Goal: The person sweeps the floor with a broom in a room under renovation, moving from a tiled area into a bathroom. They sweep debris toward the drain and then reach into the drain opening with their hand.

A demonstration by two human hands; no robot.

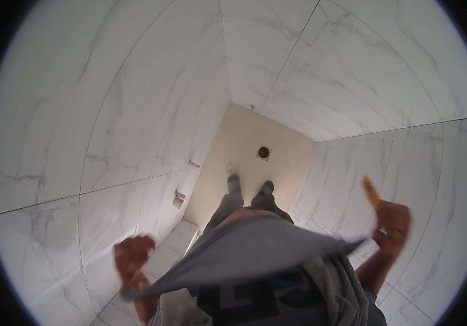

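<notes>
My right hand (393, 221), raised at the right, is closed around a slim yellow tool (371, 191). One end of it sticks up past my fingers, and a bit of yellow shows lower in the palm; blur hides its exact kind. At the lower left my left hand (134, 254) is blurred, its fingers curled in with nothing seen in them. Between my forearms the grey shirt (250, 247) flares wide, one corner by my left wrist and the other near my right forearm. A grey cloth or garment flap (328, 282) hangs below it.
White marbled tile walls (152, 108) enclose a small beige floor (288, 157). A square drain hole (263, 152) and a round grate (233, 169) lie by my feet. Pipe fittings (178, 199) jut from the left wall, and a small one (252, 107) stands at the far corner.
</notes>
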